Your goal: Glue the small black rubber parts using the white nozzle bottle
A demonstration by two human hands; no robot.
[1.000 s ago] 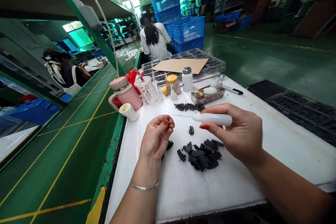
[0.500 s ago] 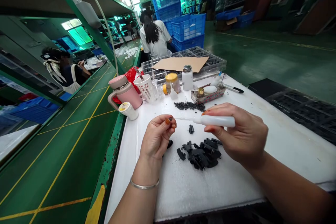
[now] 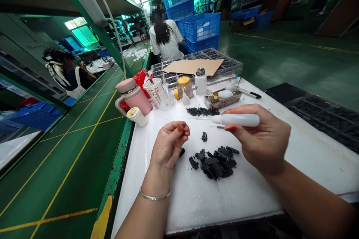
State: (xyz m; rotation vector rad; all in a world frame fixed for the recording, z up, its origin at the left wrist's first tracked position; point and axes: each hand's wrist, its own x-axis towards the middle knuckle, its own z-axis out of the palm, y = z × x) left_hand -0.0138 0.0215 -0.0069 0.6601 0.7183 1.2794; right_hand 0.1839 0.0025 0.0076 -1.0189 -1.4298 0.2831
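Note:
My left hand pinches a tiny black plastic part between thumb and fingertips, above the white work surface. My right hand grips a white squeeze bottle with a thin metal needle tip, pointing left toward the tiny part but apart from it. Below the bottle lies a heap of black plastic parts. A single black part stands apart from the heap, and another black piece sits partly hidden by my left hand. Small black granules lie in a strip beyond them.
A pink tumbler, paper cup, yellow-lidded jar and white bottle stand along the far table edge. Behind them is a clear parts tray. A black tray lies right. A co-worker sits beyond, near stacked blue crates.
My right hand has lifted the bottle and moved it rightward, so the needle tip sits farther from the tiny part. My left hand has barely moved and keeps its pinch.

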